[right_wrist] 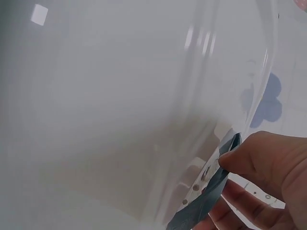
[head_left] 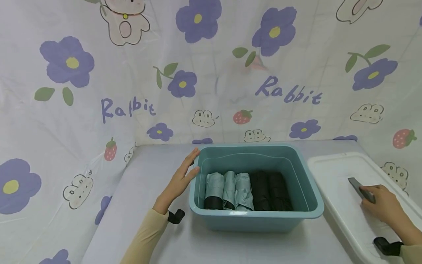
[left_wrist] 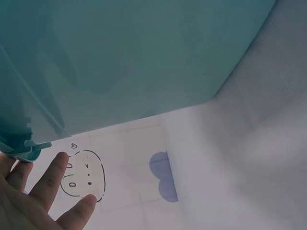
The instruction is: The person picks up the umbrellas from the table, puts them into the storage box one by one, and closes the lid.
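A blue-green plastic bin (head_left: 250, 223) stands in the middle of the table. Three light blue rolled cloth bundles (head_left: 214, 185) lie in it, beside two black rolled bundles (head_left: 262, 190) on their right. At the bin's left rim, my left hand (head_left: 179, 179) rests with its fingers extended; the left wrist view shows the fingertips (left_wrist: 58, 165) by the rim. Over a white lid (head_left: 333, 176) on the right, my right hand (head_left: 382, 205) pinches a grey-blue handle (head_left: 354, 183) between thumb and fingers. The right wrist view shows this handle (right_wrist: 206, 203) close up.
The table (head_left: 158, 161) has a pale cover. Behind and at both sides hangs a white curtain (head_left: 211, 91) printed with purple flowers, rabbits and strawberries. The lid lies close to the bin's right side. A black wrist mount (head_left: 176, 216) sits on the left wrist.
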Demonstrator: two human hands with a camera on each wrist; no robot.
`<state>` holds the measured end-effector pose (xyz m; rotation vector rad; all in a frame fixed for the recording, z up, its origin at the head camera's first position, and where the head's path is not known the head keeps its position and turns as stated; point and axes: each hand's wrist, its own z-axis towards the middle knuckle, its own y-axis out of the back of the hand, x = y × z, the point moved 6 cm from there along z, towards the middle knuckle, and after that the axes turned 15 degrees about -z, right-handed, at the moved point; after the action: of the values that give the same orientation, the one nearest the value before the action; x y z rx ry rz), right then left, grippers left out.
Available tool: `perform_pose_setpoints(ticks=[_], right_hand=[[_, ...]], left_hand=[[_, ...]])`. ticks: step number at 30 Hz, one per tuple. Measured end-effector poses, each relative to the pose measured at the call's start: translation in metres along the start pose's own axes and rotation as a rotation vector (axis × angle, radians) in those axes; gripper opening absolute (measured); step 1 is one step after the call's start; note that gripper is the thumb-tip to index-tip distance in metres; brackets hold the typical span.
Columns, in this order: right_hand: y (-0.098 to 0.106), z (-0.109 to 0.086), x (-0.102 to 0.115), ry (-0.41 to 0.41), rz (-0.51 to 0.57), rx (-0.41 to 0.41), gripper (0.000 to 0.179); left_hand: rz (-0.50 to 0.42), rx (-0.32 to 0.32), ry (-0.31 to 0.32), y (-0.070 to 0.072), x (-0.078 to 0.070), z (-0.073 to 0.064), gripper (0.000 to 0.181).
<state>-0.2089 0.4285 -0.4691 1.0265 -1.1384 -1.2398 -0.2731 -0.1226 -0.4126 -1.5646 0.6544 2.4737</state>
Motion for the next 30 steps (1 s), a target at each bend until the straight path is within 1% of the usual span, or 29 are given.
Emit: perform_pose_setpoints(ticks=[4, 7, 9, 12, 17, 19, 22, 26, 30], right_hand=[[0.01, 0.003, 0.002, 0.045, 0.004, -0.039, 0.041], [0.015, 0.006, 0.003, 0.07, -0.001, -0.066, 0.04], [0.019, 0.007, 0.003, 0.088, -0.007, -0.081, 0.04], [0.025, 0.009, 0.006, 0.121, -0.03, -0.111, 0.039], [0.034, 0.013, 0.008, 0.161, -0.058, -0.128, 0.039], [0.04, 0.015, 0.009, 0.17, -0.063, -0.136, 0.038], [0.047, 0.017, 0.01, 0.179, -0.054, -0.143, 0.037], [0.056, 0.021, 0.012, 0.173, -0.051, -0.134, 0.037], [0.066, 0.024, 0.016, 0.203, -0.062, -0.157, 0.036]], left_hand=[[0.016, -0.003, -0.012, 0.003, 0.018, 0.002, 0.053], [0.027, -0.006, -0.008, 0.005, 0.033, 0.003, 0.053], [0.029, -0.008, -0.002, 0.005, 0.035, 0.003, 0.054], [0.021, -0.008, 0.001, 0.004, 0.031, 0.003, 0.053], [0.002, -0.004, 0.001, 0.001, 0.006, 0.0, 0.053], [0.007, -0.004, 0.006, 0.0, -0.001, 0.0, 0.052], [0.012, -0.005, 0.013, -0.001, -0.004, -0.001, 0.052], [0.005, -0.003, 0.022, 0.0, -0.001, -0.001, 0.052], [-0.002, 0.0, 0.027, 0.0, 0.001, -0.001, 0.052]])
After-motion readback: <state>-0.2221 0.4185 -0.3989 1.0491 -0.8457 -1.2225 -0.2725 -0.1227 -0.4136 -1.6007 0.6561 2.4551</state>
